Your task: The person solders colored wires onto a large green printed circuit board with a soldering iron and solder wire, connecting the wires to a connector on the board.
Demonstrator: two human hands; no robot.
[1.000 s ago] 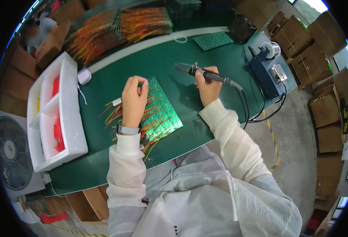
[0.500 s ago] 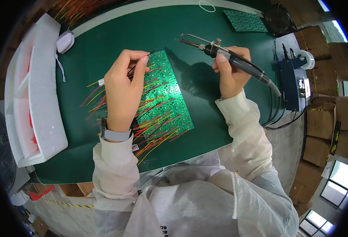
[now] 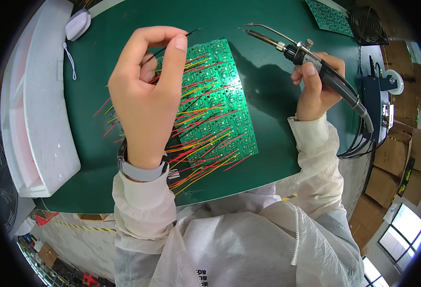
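Observation:
A green circuit board panel (image 3: 220, 105) lies on the green mat, with several red and yellow wires (image 3: 205, 158) sticking out across it. My left hand (image 3: 146, 95) hovers over the board's left part and pinches a thin black wire (image 3: 189, 32) between thumb and fingers. A grey watch sits on that wrist. My right hand (image 3: 315, 88) is to the right of the board and grips a soldering iron (image 3: 296, 50); its two thin metal tips point left, just beyond the board's upper right corner.
A white foam tray (image 3: 38, 119) runs along the left. A small white device with a cord (image 3: 78, 24) lies at the top left. A soldering station (image 3: 377, 100) with cables stands at the right, a second green board (image 3: 330, 16) and a small fan (image 3: 368, 24) behind. Cardboard boxes (image 3: 397, 158) line the far right.
The view has come much closer to the board. My left hand has lifted from the board with the black wire pinched. The soldering iron stays in my right hand, tips pointing left.

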